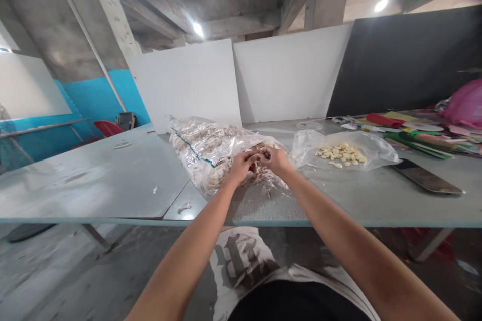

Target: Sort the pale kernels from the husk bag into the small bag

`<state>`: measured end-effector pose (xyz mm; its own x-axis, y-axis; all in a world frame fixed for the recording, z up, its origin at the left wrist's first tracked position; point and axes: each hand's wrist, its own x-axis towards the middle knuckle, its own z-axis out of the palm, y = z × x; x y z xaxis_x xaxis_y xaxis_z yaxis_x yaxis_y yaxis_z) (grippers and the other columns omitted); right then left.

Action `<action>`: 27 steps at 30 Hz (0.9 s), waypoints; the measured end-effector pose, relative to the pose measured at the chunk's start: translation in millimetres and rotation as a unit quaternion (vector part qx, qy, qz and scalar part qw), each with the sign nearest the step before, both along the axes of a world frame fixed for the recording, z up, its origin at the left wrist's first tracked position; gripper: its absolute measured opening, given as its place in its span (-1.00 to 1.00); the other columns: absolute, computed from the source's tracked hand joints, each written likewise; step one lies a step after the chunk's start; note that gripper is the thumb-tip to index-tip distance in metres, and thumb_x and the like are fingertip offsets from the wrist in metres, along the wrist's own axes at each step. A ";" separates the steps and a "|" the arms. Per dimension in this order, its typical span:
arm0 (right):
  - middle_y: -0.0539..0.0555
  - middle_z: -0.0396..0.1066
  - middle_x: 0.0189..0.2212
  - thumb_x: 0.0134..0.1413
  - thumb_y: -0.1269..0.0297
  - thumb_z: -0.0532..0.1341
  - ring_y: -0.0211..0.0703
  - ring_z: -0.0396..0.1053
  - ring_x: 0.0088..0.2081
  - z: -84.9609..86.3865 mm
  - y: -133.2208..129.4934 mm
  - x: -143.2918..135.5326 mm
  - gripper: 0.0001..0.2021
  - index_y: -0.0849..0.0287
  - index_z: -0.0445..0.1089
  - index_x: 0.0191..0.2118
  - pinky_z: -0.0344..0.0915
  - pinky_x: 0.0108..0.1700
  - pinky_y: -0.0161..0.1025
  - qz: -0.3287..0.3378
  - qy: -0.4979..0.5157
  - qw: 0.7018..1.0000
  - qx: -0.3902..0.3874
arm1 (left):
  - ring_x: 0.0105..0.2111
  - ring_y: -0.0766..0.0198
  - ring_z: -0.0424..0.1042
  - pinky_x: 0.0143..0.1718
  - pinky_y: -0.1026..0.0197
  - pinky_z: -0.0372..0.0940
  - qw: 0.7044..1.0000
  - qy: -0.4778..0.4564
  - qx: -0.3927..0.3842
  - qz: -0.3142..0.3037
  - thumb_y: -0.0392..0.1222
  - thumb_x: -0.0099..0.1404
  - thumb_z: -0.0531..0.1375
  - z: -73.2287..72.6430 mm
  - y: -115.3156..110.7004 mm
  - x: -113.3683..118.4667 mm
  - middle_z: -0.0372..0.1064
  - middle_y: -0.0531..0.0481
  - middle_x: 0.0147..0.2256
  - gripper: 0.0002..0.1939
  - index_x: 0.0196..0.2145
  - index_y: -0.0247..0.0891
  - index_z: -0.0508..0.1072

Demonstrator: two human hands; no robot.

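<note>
A large clear plastic bag (203, 143) full of pale, flaky pieces lies open on the grey table (124, 180). Over its mouth are both hands, fingertips close together. My left hand (244, 164) is closed in a pinch, and my right hand (274, 159) has its fingers curled together; whatever they hold is too small to name. Brownish flakes (259, 175) lie beneath and around them. To the right, a second clear bag (376, 148) lies flat with a pile of cream-coloured pieces, like peeled kernels or cloves (344, 153), on it.
A dark phone (427, 176) lies right of the flat bag. Behind it are coloured sheets (417, 143), a red piece (384, 120) and a pink bag (465, 103). White panels (289, 75) and a black panel (402, 60) stand along the table's back.
</note>
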<state>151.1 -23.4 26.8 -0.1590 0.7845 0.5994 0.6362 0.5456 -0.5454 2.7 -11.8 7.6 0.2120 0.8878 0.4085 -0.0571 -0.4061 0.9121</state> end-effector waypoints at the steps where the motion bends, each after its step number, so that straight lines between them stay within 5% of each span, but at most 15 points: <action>1: -0.07 0.12 -0.69 -0.16 0.29 0.04 -0.35 0.03 -0.60 0.1 -0.2 -0.1 -0.88 0.19 0.24 -0.55 -0.06 -0.54 -0.36 0.003 0.007 1.000 -0.003 | -0.66 0.43 0.21 -0.62 0.32 0.18 1.000 -0.015 -0.005 0.001 -0.01 0.02 0.24 0.4 -0.9 0.4 0.26 0.09 -0.59 -0.58 -0.20 -0.32 0.42; 9: -0.08 0.17 -0.69 -0.18 0.27 0.04 -0.36 0.06 -0.62 -2.7 3.3 -1.1 -0.87 0.19 0.26 -0.50 -0.03 -0.56 -0.38 0.039 0.068 0.997 -0.027 | -0.63 0.47 0.23 -0.61 0.35 0.20 0.993 -0.094 -0.051 -0.057 -0.03 0.01 0.25 1.7 -2.5 1.3 0.25 0.09 -0.52 -0.63 -0.29 -0.34 0.38; 16: -0.05 0.25 -0.64 -0.17 0.26 0.06 -0.33 0.14 -0.58 -6.0 10.9 0.7 -0.83 0.21 0.32 -0.46 0.01 -0.52 -0.38 -0.002 0.079 0.997 0.000 | -0.63 0.49 0.22 -0.59 0.37 0.19 0.989 -0.100 -0.078 -0.078 -0.03 -0.05 0.29 4.0 -4.0 3.4 0.25 0.11 -0.54 -0.58 -0.27 -0.33 0.38; 27: -0.06 0.21 -0.69 -0.10 0.25 0.02 -0.32 0.15 -0.60 -3.6 7.3 0.3 -0.83 0.20 0.29 -0.46 0.02 -0.53 -0.38 0.022 0.110 0.993 -0.024 | -0.59 0.45 0.25 -0.56 0.35 0.22 0.981 -0.117 -0.112 -0.110 -0.06 -0.02 0.28 4.7 -8.3 0.7 0.21 0.13 -0.55 -0.62 -0.24 -0.23 0.34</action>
